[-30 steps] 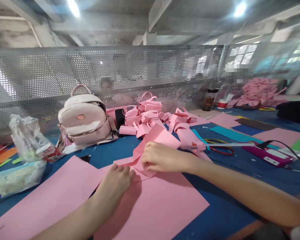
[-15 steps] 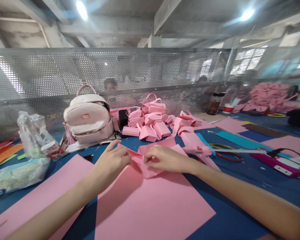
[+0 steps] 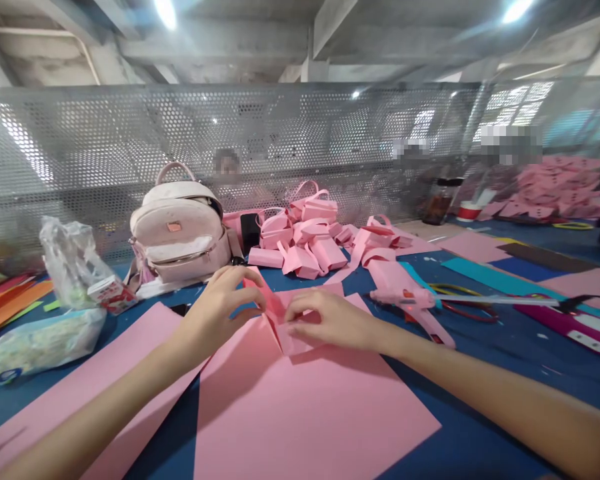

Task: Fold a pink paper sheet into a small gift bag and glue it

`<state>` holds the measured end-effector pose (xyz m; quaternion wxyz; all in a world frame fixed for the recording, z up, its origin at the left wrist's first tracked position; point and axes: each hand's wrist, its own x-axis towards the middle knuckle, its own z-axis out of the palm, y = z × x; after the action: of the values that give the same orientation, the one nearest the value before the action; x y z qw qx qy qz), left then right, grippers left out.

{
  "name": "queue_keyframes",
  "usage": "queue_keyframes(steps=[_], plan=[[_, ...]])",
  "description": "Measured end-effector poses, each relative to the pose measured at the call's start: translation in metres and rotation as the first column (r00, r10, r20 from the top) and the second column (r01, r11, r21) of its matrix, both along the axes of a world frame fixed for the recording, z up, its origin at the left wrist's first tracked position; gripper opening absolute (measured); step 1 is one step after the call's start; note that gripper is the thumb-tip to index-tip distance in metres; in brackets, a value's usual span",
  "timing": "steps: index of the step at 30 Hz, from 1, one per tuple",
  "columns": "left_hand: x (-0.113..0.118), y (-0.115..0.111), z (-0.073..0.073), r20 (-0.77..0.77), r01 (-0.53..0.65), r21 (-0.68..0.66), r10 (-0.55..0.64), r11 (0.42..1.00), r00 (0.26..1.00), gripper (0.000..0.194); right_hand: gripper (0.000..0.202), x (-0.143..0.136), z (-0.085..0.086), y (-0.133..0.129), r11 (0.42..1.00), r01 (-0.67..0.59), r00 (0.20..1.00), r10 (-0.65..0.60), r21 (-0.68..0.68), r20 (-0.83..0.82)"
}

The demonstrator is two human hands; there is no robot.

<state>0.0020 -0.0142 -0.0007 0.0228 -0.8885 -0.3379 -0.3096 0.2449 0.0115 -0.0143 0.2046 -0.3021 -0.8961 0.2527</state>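
Observation:
A folded piece of pink paper [image 3: 275, 310] stands partly upright between my hands. My left hand [image 3: 229, 303] pinches its raised left flap between thumb and fingers. On the right part of the fold, my right hand [image 3: 325, 317] has its fingers curled and pressed to the paper. Beneath both hands lies a flat sheet of pink paper [image 3: 305, 413]. A pink glue gun [image 3: 410, 300] rests just right of my right hand. Under my left forearm is another pink sheet [image 3: 95, 387].
Behind my hands sits a heap of pink paper bags [image 3: 305, 243], beside a pale pink backpack [image 3: 177, 230]. Plastic bags [image 3: 40, 343] lie left. Scissors [image 3: 473, 303], a magenta power strip [image 3: 565, 327], coloured paper and a dark jar [image 3: 441, 200] are right. A perforated metal screen [image 3: 280, 133] stands behind.
My left hand has turned, with thumb and fingers now on the flap, which stands more upright. The right hand stays at the fold. The view has shifted slightly.

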Motion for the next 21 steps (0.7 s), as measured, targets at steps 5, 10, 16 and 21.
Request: queue_keyframes(steps=[5, 10, 16, 21], plan=[[0.0, -0.001, 0.003, 0.088, 0.013, -0.12, -0.003, 0.993, 0.996, 0.015, 0.011, -0.003, 0.005, -0.009, 0.998, -0.014, 0.998, 0.018, 0.068, -0.068], [0.002, -0.004, 0.007, 0.137, 0.036, -0.16, -0.014, 0.986, 0.991, 0.015, 0.006, -0.006, 0.008, -0.014, 0.994, -0.018, 0.995, 0.029, 0.104, -0.097], [0.004, -0.005, 0.01, 0.161, 0.05, -0.176, -0.022, 0.983, 0.987, 0.017, 0.01, -0.008, 0.009, -0.019, 0.993, -0.004, 0.99, 0.021, 0.119, -0.136], [0.004, -0.007, 0.01, 0.174, 0.06, -0.188, -0.027, 0.98, 0.984, 0.017, 0.012, -0.009, 0.011, -0.021, 0.995, -0.001, 0.99, 0.015, 0.104, -0.137]])
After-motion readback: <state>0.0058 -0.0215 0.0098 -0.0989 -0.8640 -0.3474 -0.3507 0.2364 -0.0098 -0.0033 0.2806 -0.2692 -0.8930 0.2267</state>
